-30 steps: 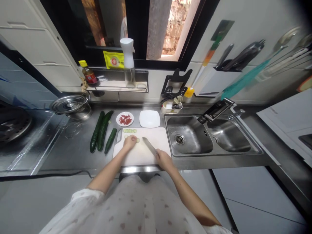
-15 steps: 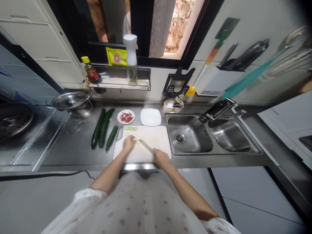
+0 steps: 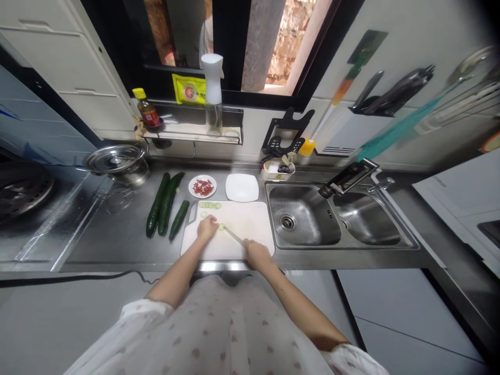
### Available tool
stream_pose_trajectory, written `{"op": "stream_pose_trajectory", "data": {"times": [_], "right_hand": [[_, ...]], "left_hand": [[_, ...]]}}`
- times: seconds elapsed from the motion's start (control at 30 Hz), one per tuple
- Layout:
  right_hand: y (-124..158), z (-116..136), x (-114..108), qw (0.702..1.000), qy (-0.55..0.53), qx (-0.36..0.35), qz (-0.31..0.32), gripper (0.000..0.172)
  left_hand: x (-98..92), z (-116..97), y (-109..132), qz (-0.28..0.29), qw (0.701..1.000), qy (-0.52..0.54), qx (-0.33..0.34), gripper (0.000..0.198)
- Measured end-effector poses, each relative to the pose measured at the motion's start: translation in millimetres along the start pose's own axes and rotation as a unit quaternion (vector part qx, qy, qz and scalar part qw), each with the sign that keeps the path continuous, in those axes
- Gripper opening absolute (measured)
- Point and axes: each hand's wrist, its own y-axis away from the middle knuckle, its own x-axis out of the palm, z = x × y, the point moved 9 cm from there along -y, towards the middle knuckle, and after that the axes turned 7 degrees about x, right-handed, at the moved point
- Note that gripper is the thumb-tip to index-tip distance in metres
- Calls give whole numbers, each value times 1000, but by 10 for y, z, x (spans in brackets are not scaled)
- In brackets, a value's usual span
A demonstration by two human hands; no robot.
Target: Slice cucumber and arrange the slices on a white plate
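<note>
A white cutting board (image 3: 250, 221) lies on the steel counter in front of me. My left hand (image 3: 206, 228) is curled over a piece of cucumber (image 3: 222, 227) on the board, holding it down. My right hand (image 3: 255, 253) grips the handle of a knife (image 3: 233, 235), and the blade points up-left with its tip at the cucumber piece. A row of cucumber slices (image 3: 209, 205) lies at the board's far left edge.
Three whole cucumbers (image 3: 166, 205) lie left of the board. Behind it stand a small plate of red bits (image 3: 202, 186) and an empty white square plate (image 3: 241, 187). A double sink (image 3: 336, 219) is to the right, a steel pot (image 3: 117, 164) at the back left.
The knife blade has swung from off to the right of the cucumber piece to right against it. My right hand has moved a little left. My left hand has stayed on the piece.
</note>
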Motion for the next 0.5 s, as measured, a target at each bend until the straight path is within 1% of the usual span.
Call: {"op": "stream_pose_trajectory", "data": {"times": [0.3, 0.5], "right_hand": [[-6, 27, -40, 1000, 21, -10, 18, 30], [-44, 31, 14, 1000, 12, -25, -1, 27]], "left_hand": [[29, 4, -17, 13, 1000, -8, -3, 21], [34, -2, -16, 19, 1000, -12, -5, 20]]}}
